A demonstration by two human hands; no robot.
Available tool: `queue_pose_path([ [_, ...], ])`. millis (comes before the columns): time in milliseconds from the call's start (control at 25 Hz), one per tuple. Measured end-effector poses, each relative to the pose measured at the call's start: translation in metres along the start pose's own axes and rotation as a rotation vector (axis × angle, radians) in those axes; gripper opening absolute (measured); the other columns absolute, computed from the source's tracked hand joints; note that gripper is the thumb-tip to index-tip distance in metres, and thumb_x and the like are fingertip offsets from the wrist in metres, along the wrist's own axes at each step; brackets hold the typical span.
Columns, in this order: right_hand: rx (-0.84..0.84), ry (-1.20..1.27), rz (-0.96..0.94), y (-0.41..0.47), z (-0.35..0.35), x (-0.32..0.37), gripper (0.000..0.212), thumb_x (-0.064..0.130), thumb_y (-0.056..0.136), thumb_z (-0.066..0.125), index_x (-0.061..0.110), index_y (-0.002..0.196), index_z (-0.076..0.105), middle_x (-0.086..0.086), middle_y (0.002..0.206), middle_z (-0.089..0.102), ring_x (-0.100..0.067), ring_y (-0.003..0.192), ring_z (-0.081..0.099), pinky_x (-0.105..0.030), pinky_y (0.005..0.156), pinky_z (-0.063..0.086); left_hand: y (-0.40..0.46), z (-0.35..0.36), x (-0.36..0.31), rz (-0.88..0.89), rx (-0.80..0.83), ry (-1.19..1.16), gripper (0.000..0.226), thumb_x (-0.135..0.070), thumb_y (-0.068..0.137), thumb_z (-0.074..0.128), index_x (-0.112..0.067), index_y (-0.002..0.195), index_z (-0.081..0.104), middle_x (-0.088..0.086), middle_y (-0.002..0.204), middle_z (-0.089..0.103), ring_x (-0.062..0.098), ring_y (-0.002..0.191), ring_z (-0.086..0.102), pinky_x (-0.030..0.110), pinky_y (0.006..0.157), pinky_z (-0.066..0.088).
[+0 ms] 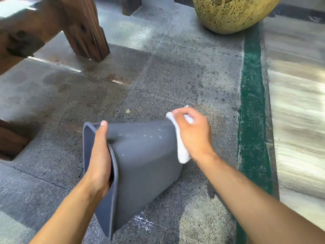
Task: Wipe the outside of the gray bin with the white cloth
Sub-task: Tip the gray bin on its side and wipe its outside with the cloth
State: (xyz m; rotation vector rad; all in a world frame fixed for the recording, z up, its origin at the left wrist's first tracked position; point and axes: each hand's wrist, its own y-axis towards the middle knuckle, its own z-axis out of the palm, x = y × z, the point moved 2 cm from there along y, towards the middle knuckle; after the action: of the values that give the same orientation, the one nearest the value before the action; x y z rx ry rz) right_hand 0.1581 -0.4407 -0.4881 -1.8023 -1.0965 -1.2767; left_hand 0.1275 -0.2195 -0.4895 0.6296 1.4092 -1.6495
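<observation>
The gray bin point(140, 164) is held on its side above the stone floor, its open mouth to the left and its base to the right. My left hand point(99, 159) grips the rim, thumb on the outer wall and fingers hidden inside the mouth. My right hand point(191, 132) holds the white cloth point(182, 152) bunched in its fingers and presses it against the bin's base end. Small pale specks dot the upper wall of the bin.
Wooden furniture legs point(86, 29) stand at the upper left, with more wood point(12, 138) at the left edge. A large speckled yellow pot point(233, 13) sits at the top right. A green strip point(251, 95) runs along the floor beside pale streaked stone on the right.
</observation>
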Motion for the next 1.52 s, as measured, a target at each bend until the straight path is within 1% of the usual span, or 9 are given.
queue_pose_path([
  [80, 0.074, -0.002, -0.09, -0.023, 0.017, 0.011, 0.012, 0.04, 0.086, 0.065, 0.033, 0.087, 0.075, 0.02, 0.086, 0.075, -0.001, 0.083, 0.069, -0.024, 0.076, 0.054, -0.001, 0.004, 0.001, -0.062, 0.051, -0.095, 0.068, -0.079, 0.089, 0.043, -0.027, 0.09, 0.087, 0.01, 0.103, 0.084, 0.025, 0.093, 0.081, 0.035, 0.063, 0.065],
  [200, 0.148, -0.03, -0.147, -0.048, 0.038, 0.021, 0.015, 0.042, 0.089, 0.065, 0.032, 0.094, 0.075, 0.013, 0.092, 0.075, -0.005, 0.092, 0.068, -0.033, 0.087, 0.053, -0.003, 0.009, 0.0, -0.117, 0.113, -0.198, 0.078, -0.079, 0.092, 0.038, -0.018, 0.103, 0.085, 0.016, 0.115, 0.08, 0.027, 0.104, 0.078, 0.035, 0.068, 0.066],
  [320, 0.174, -0.094, -0.203, -0.065, 0.049, 0.031, 0.015, 0.043, 0.09, 0.065, 0.034, 0.099, 0.073, 0.008, 0.096, 0.072, -0.003, 0.094, 0.063, -0.02, 0.088, 0.046, -0.005, 0.015, -0.002, -0.134, 0.164, -0.267, 0.084, -0.08, 0.092, 0.036, -0.012, 0.11, 0.082, 0.02, 0.119, 0.078, 0.03, 0.11, 0.076, 0.038, 0.075, 0.065],
  [400, 0.166, -0.12, -0.23, -0.074, 0.054, 0.037, 0.013, 0.043, 0.091, 0.065, 0.036, 0.1, 0.071, 0.007, 0.092, 0.068, -0.006, 0.09, 0.062, -0.02, 0.084, 0.045, -0.007, 0.02, 0.0, -0.128, 0.177, -0.31, 0.083, -0.079, 0.092, 0.037, -0.012, 0.106, 0.084, 0.02, 0.114, 0.08, 0.03, 0.105, 0.078, 0.037, 0.073, 0.064],
  [520, 0.176, -0.161, -0.202, -0.082, 0.062, 0.044, 0.013, 0.042, 0.092, 0.062, 0.035, 0.1, 0.07, 0.004, 0.09, 0.065, -0.015, 0.088, 0.062, -0.031, 0.083, 0.048, -0.008, 0.026, 0.005, -0.102, 0.141, -0.347, 0.077, -0.078, 0.092, 0.04, -0.016, 0.089, 0.086, 0.016, 0.098, 0.083, 0.027, 0.093, 0.08, 0.034, 0.067, 0.064],
  [640, 0.194, -0.271, -0.191, -0.082, 0.066, 0.046, 0.017, 0.043, 0.094, 0.055, 0.035, 0.099, 0.069, 0.003, 0.087, 0.06, -0.022, 0.09, 0.06, -0.036, 0.08, 0.048, -0.007, 0.028, 0.007, -0.076, 0.115, -0.348, 0.073, -0.076, 0.092, 0.041, -0.018, 0.077, 0.083, 0.011, 0.085, 0.081, 0.023, 0.081, 0.08, 0.031, 0.061, 0.063],
  [960, 0.228, -0.337, -0.134, -0.074, 0.069, 0.035, 0.015, 0.045, 0.093, 0.055, 0.036, 0.091, 0.067, 0.006, 0.087, 0.054, -0.026, 0.093, 0.057, -0.043, 0.092, 0.046, -0.011, 0.019, 0.007, -0.102, 0.089, -0.275, 0.077, -0.077, 0.092, 0.041, -0.014, 0.094, 0.086, 0.023, 0.104, 0.081, 0.032, 0.095, 0.08, 0.039, 0.069, 0.066],
  [1240, 0.205, -0.372, -0.137, -0.062, 0.066, 0.017, 0.017, 0.045, 0.093, 0.055, 0.032, 0.093, 0.068, 0.009, 0.086, 0.052, -0.023, 0.092, 0.056, -0.042, 0.092, 0.045, -0.014, 0.014, 0.005, -0.105, 0.125, -0.239, 0.076, -0.077, 0.092, 0.038, -0.019, 0.091, 0.087, 0.015, 0.099, 0.083, 0.027, 0.088, 0.081, 0.036, 0.062, 0.064],
  [1520, 0.16, -0.388, -0.098, -0.042, 0.057, -0.01, 0.017, 0.046, 0.091, 0.056, 0.035, 0.092, 0.068, 0.012, 0.083, 0.048, -0.024, 0.093, 0.056, -0.042, 0.094, 0.045, -0.012, 0.011, 0.004, -0.108, 0.085, -0.213, 0.071, -0.077, 0.091, 0.042, -0.022, 0.09, 0.087, 0.012, 0.102, 0.083, 0.026, 0.093, 0.081, 0.035, 0.061, 0.065],
])
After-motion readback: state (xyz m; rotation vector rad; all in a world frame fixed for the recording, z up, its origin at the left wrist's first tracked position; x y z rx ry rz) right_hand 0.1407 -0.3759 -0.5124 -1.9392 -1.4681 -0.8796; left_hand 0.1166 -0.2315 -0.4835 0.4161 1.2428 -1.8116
